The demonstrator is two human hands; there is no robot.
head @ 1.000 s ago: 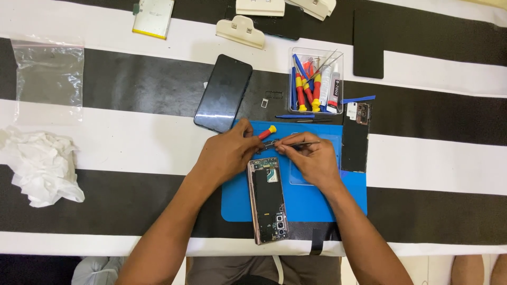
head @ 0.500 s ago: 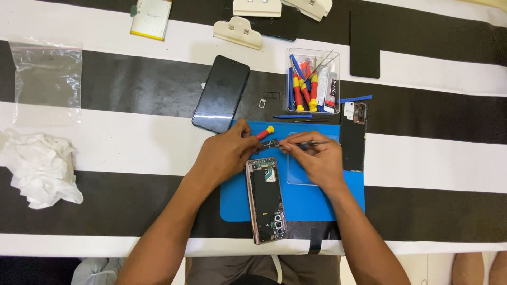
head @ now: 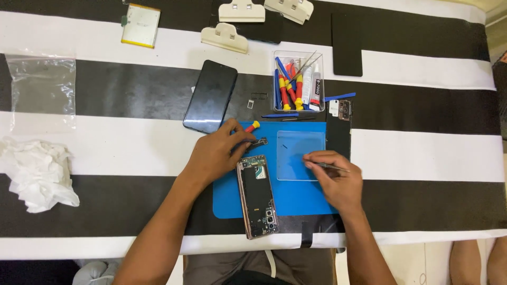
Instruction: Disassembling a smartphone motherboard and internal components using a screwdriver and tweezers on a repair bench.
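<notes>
On the blue mat (head: 296, 198), an opened phone (head: 257, 195) is laid with its insides showing. The mat is spread on a surface (head: 422, 153) striped black and white. The left hand (head: 216, 153) is rested just above the top of the phone, with its fingers curled over a small dark part (head: 257, 142); whether the part is pinched cannot be told. A red and yellow screwdriver (head: 251, 127) is seen beside this hand. Thin metal tweezers (head: 326, 165) are pinched in the right hand (head: 335, 179), to the right of the phone and not touching it. A black phone screen (head: 210, 96) is laid near the mat, and a clear box of tools (head: 298, 82) is kept behind it.
</notes>
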